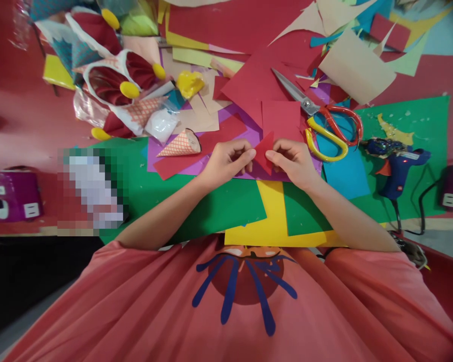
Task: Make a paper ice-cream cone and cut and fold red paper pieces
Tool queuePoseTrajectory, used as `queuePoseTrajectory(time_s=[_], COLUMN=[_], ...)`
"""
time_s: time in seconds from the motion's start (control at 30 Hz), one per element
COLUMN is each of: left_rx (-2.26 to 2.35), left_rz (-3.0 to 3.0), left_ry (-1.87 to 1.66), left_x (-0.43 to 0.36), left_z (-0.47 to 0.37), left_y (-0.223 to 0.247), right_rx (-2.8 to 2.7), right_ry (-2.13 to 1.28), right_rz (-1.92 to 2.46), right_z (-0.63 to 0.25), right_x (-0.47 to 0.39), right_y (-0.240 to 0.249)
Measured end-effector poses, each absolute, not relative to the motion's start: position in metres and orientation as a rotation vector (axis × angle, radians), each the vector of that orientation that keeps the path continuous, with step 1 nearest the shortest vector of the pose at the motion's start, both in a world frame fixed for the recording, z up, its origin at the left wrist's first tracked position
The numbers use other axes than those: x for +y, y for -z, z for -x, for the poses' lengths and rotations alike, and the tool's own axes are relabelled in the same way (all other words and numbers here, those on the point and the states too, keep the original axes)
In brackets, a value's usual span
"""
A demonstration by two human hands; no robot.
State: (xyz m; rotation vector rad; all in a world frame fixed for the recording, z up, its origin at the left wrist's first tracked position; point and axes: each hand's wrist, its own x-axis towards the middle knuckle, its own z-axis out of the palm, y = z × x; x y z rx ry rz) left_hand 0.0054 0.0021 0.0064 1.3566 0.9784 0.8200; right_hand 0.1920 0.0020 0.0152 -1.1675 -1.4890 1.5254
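Between my two hands is a small red piece of paper (265, 152) with pointed corners, perhaps folded. My left hand (229, 160) pinches its left side between thumb and forefinger. On the other side, the fingers of my right hand (292, 160) are closed on its right edge. A small paper cone (179, 144) with an orange lattice pattern lies to the left of my left hand. Beyond my right hand rest large scissors (307, 104), blades apart, with one red and one yellow handle. A flat red sheet (281, 118) lies just behind the held piece.
Finished-looking cones with red pleats and yellow discs (124, 90) are heaped at the back left. A blue glue gun (398, 168) with a cord lies at the right on a green sheet (430, 120). Paper scraps (357, 65) cover the back. Purple power strips (20, 196) sit at both sides.
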Motion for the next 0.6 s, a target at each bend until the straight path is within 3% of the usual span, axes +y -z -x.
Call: queuePoseTrajectory(time_s=[0.3, 0.6], left_rx=[1.046, 1.035], left_rz=[-1.504, -1.234], left_ry=[-0.844, -0.866], left_x=[0.0007, 0.0], left_z=[-0.0043, -0.0097], left_y=[-0.0093, -0.0053], right_rx=[-1.594, -1.548], right_ry=[-1.505, -1.573], right_rz=[1.158, 1.159], right_z=[-0.1951, -0.1939], right_x=[0.0056, 0.0044], right_y=[-0.0173, -0.0131])
